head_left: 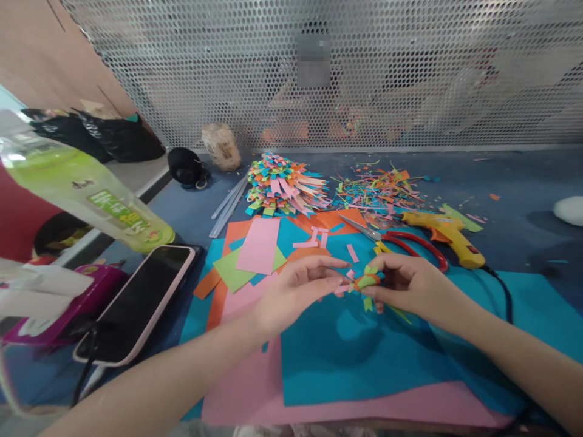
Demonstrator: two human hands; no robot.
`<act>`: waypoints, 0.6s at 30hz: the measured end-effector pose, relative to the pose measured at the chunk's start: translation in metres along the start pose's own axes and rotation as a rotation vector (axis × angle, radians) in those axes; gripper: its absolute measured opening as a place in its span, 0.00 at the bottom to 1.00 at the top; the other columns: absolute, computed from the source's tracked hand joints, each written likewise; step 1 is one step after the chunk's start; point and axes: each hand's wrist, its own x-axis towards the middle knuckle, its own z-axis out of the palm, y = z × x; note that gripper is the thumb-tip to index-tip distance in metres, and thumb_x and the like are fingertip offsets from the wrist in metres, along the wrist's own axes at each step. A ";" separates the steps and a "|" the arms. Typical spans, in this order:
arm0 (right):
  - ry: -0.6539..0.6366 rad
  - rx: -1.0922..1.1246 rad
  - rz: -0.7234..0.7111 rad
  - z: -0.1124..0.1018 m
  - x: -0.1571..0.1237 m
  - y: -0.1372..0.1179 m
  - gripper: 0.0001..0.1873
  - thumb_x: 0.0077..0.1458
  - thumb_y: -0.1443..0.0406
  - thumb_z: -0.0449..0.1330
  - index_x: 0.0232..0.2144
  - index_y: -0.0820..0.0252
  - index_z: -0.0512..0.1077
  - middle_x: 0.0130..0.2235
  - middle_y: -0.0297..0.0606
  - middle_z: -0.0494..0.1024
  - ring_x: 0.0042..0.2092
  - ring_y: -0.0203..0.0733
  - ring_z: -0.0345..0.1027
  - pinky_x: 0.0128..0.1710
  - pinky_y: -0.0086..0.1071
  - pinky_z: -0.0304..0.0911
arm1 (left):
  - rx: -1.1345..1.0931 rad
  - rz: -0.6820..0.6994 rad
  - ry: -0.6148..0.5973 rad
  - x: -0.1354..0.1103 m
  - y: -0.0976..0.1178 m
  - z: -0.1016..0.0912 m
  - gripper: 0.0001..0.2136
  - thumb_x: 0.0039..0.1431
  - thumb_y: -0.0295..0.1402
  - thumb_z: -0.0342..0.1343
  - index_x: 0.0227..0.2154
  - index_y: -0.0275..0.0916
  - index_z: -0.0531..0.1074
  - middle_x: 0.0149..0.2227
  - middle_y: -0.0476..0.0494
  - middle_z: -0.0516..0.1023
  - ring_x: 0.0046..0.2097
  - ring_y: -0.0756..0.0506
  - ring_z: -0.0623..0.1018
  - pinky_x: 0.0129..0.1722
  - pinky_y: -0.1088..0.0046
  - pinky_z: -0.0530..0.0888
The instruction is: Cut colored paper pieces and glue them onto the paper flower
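Between my two hands, above a blue paper sheet (364, 364), is a small piece made of folded paper strips (367, 280) in green, orange and pink. My right hand (416, 285) pinches its right side between thumb and fingers. At its left, the thumb and fingers of my left hand (300, 285) close on the pink end; the exact contact is partly hidden. Behind my right hand lie red-handled scissors (410, 241) and a yellow glue gun (444, 233). Cut pink strips (316, 237) rest just beyond my left hand.
A fringed, multicoloured paper cone (285, 185) stands at the back beside a heap of paper scraps (380, 191). Clear glue sticks (230, 206) lie left of it. On the left are a phone (139, 306), a tilted green drink bottle (91, 188) and a magenta power strip (98, 285). Perforated metal (255, 73) closes the back.
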 end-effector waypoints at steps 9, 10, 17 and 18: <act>0.023 0.020 0.015 0.001 -0.001 -0.003 0.12 0.43 0.60 0.66 0.27 0.58 0.68 0.25 0.31 0.73 0.24 0.35 0.68 0.25 0.32 0.68 | 0.045 0.026 -0.022 0.000 -0.003 -0.003 0.15 0.46 0.28 0.63 0.39 0.36 0.72 0.35 0.43 0.78 0.40 0.47 0.76 0.38 0.73 0.70; 0.021 0.019 0.014 0.001 -0.001 -0.003 0.12 0.43 0.60 0.65 0.27 0.58 0.68 0.25 0.31 0.73 0.24 0.35 0.68 0.25 0.32 0.68 | 0.053 0.023 -0.018 0.000 -0.003 -0.003 0.14 0.47 0.28 0.62 0.39 0.36 0.72 0.34 0.43 0.78 0.38 0.48 0.76 0.38 0.74 0.71; 0.026 0.001 0.001 0.002 -0.002 -0.003 0.11 0.45 0.61 0.64 0.27 0.59 0.66 0.26 0.32 0.70 0.25 0.34 0.67 0.24 0.30 0.68 | 0.112 0.028 0.020 0.000 -0.003 -0.004 0.12 0.50 0.30 0.60 0.39 0.35 0.73 0.32 0.44 0.78 0.31 0.51 0.76 0.35 0.76 0.71; 0.026 -0.003 -0.002 0.002 -0.002 -0.003 0.11 0.45 0.61 0.64 0.26 0.59 0.66 0.26 0.32 0.70 0.24 0.34 0.67 0.24 0.30 0.68 | 0.107 0.027 0.010 0.000 -0.003 -0.004 0.12 0.50 0.30 0.60 0.39 0.35 0.73 0.32 0.44 0.78 0.32 0.51 0.76 0.35 0.75 0.71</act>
